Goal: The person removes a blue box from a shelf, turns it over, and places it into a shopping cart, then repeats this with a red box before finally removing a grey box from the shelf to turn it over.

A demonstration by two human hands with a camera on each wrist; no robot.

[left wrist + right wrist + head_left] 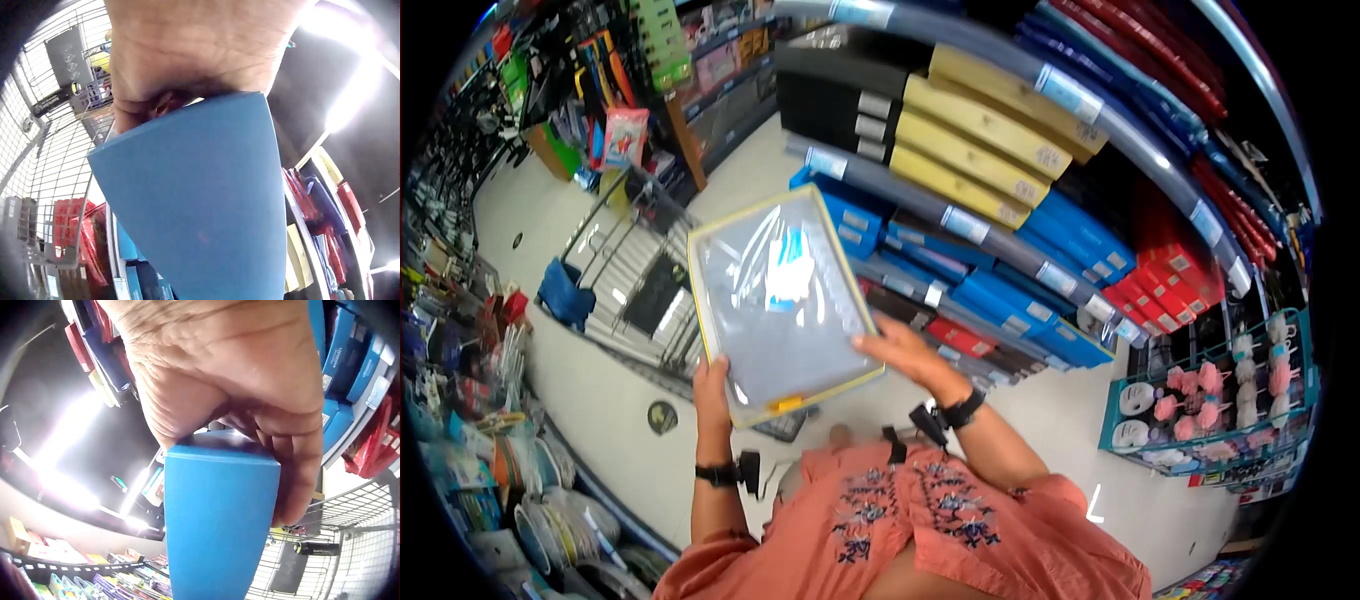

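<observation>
Both hands hold a flat rectangular box point(775, 340) in front of the body. In the head view its upper face is grey under shiny clear film, with a yellow border and a blue-and-white label. In the wrist views, the box point(200, 194) shows plain blue outer faces. My left hand point(712, 390) grips the near left edge, thumb on top. At the right edge, my right hand point(905, 352) grips with its thumb over the upper face. Fingers of the right hand point(250, 375) curl round the box's side; those of the left are mostly hidden.
A wire shopping cart point(615, 345) stands ahead to the left, a dark flat item point(655, 295) in it. Shelves at the right hold stacked black boxes point(840, 100), yellow boxes point(970, 150), blue boxes point(1000, 305) and red boxes point(1170, 285). A teal rack point(1112, 410) with pink items is farther right.
</observation>
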